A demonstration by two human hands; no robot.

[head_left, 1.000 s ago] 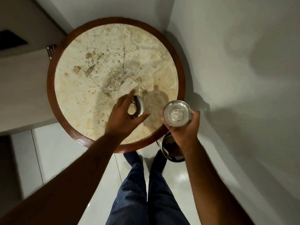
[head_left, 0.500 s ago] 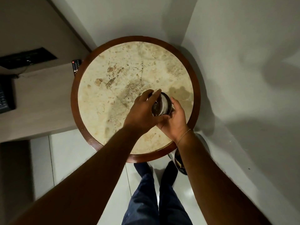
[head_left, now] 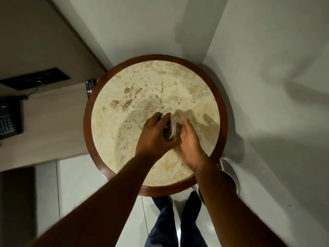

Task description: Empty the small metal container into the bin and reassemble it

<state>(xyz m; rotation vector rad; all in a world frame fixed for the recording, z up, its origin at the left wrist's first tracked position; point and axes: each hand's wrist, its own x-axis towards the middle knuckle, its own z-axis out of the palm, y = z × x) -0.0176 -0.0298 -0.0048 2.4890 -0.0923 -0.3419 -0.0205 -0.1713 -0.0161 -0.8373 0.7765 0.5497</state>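
small metal container [head_left: 171, 129]: shiny steel, round, tilted on edge above the marble table top, mostly hidden; detail blurred. bin [head_left: 229, 177]: metal, round, on the floor beside the table, largely covered.

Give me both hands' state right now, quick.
Left hand: closed on the container, over the table.
Right hand: against the container's other side; firm grip cannot be told.

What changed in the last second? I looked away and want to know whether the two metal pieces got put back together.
The right hand carried the metal container from above the bin to the left hand over the table. Both hands now close around the pieces, which look joined; the seam is hidden. The table, the bin and the remote stayed put.
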